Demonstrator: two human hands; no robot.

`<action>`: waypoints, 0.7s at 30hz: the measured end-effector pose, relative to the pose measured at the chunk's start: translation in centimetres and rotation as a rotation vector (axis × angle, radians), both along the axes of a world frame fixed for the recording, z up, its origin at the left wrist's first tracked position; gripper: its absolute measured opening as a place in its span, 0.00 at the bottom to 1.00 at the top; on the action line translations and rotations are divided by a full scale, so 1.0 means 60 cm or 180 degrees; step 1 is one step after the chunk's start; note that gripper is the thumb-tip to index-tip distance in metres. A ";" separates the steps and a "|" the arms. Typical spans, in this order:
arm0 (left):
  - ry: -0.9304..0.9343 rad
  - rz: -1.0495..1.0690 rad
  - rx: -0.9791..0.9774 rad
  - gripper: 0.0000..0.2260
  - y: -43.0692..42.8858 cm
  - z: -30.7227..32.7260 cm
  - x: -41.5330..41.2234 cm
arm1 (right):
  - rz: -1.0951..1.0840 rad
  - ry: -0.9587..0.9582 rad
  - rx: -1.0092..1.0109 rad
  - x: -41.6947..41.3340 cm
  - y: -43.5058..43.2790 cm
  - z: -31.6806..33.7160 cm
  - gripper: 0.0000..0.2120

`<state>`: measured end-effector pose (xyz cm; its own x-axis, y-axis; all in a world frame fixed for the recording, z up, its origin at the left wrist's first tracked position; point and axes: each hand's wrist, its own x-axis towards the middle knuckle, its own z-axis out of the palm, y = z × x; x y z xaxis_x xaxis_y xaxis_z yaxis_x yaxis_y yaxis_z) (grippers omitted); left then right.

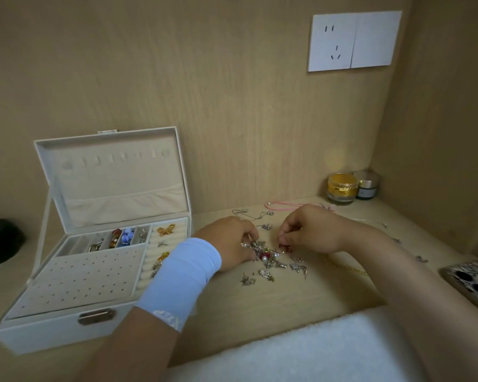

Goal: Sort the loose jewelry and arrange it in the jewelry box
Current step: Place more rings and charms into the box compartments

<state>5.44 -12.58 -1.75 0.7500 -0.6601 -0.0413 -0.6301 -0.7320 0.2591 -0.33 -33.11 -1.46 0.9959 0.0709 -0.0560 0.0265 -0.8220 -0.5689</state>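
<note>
The piece (284,246) the right hand (311,231) pinches is too small to identify.

On my feed the jewelry box (53,330) stands at the left of the desk. It is white, with its lid (113,177) swung up and tilted back. I see its top tray split three ways: a pale panel of small holes (80,279) in front, a row of narrow compartments (113,239) behind it holding red, amber and blue beads and silver bits, and ring rolls (152,267) down the right side carrying a gold bow (166,230). The loose jewelry (271,260) lies heaped just right of the box, mostly silver with pearls. The right hand (312,230) pinches a small red piece (283,246) at the heap's edge. A silver chain (249,215) and a pink cord (280,208) lie behind the heap.
</note>
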 end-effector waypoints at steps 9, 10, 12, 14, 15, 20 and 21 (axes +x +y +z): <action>0.0611 0.0061 -0.1593 0.09 -0.032 0.013 -0.027 | -0.0231 0.0122 0.1117 -0.015 0.002 0.015 0.08; 0.0694 0.0146 -0.1752 0.09 -0.034 0.012 -0.026 | -0.0268 0.0161 0.1271 -0.017 0.003 0.017 0.08; 0.0853 0.0303 -0.2049 0.09 -0.033 0.012 -0.022 | -0.0335 0.0206 0.1612 -0.020 0.007 0.019 0.07; 0.1168 0.0389 -0.2304 0.08 -0.028 0.014 -0.020 | -0.0396 0.0193 0.1866 -0.019 0.011 0.019 0.05; 0.1323 0.0416 -0.2406 0.08 -0.026 0.016 -0.020 | -0.0418 0.0175 0.1951 -0.018 0.013 0.019 0.05; 0.1488 0.0428 -0.2551 0.08 -0.015 0.023 -0.015 | -0.0427 0.0083 0.2240 -0.013 0.018 0.018 0.11; 0.1410 0.0397 -0.2468 0.07 -0.015 0.022 -0.014 | -0.0416 0.0036 0.2143 -0.013 0.017 0.018 0.11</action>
